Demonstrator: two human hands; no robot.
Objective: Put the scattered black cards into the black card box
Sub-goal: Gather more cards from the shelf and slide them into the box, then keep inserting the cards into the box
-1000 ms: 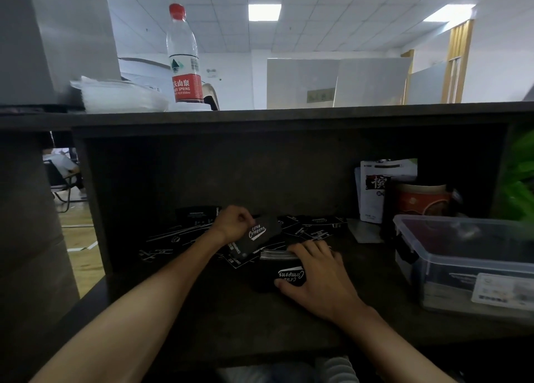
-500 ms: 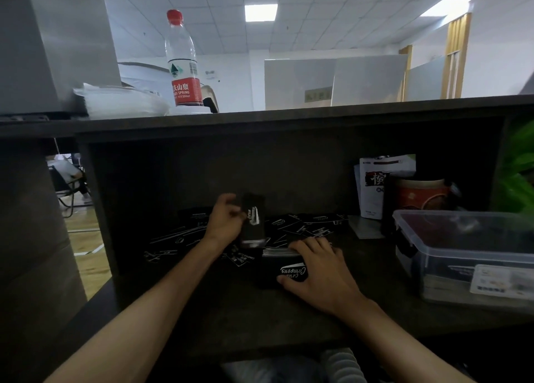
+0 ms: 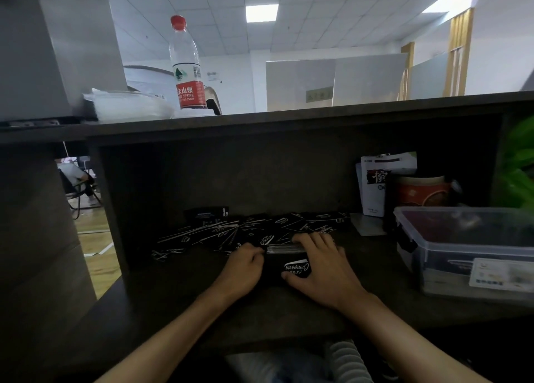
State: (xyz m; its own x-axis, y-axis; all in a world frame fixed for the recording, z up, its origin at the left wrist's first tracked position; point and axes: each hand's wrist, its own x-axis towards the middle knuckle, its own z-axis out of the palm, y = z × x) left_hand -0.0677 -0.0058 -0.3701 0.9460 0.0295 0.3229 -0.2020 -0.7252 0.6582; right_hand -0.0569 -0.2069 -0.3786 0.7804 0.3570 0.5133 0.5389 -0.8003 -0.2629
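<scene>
The black card box (image 3: 289, 268), with white script lettering on its front, stands on the dark desk shelf with a stack of cards showing at its open top. My right hand (image 3: 320, 270) grips the box, fingers over the top and thumb on the front. My left hand (image 3: 244, 267) is curled against the box's left side; whether it still holds a card is hidden. Several black cards (image 3: 225, 232) lie scattered behind and to the left of the box. A small black lid or box part (image 3: 206, 214) stands at the back.
A clear plastic container (image 3: 468, 247) sits at the right, with a red cup (image 3: 422, 192) and a white packet (image 3: 375, 186) behind it. On the upper shelf (image 3: 289, 117) stand a water bottle (image 3: 187, 68) and stacked clear trays (image 3: 127, 105).
My left hand carried a black card from above the pile down to the box's left side; the card is no longer visible. My right hand stayed on the box.
</scene>
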